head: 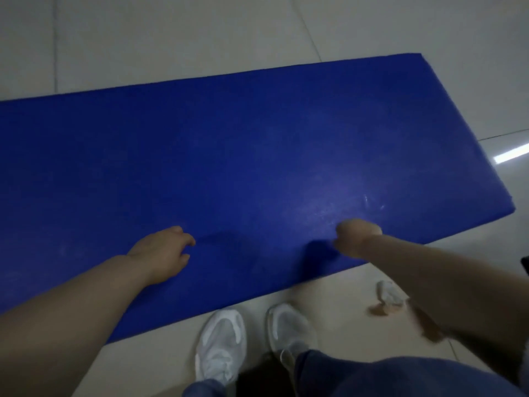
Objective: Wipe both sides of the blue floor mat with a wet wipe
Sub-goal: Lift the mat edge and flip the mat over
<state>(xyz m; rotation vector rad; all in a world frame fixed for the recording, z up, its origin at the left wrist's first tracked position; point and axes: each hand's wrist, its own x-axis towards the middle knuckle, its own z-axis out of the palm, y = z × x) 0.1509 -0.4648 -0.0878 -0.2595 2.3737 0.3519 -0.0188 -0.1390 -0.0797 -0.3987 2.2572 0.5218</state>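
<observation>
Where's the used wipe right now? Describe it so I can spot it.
Start at the blue floor mat and move off its near right edge onto the tiled floor. The wet wipe lies crumpled there, right of the white shoes: the only small whitish wad.

Blue floor mat [243, 167] is laid flat across the frame's middle on pale tiles. A crumpled white wet wipe [390, 293] is seen lower right, just off the mat's near edge.

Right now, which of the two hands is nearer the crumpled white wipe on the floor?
The right hand, over the blue floor mat's near edge; the crumpled white wipe lies under that forearm. The left hand is farther off.
</observation>
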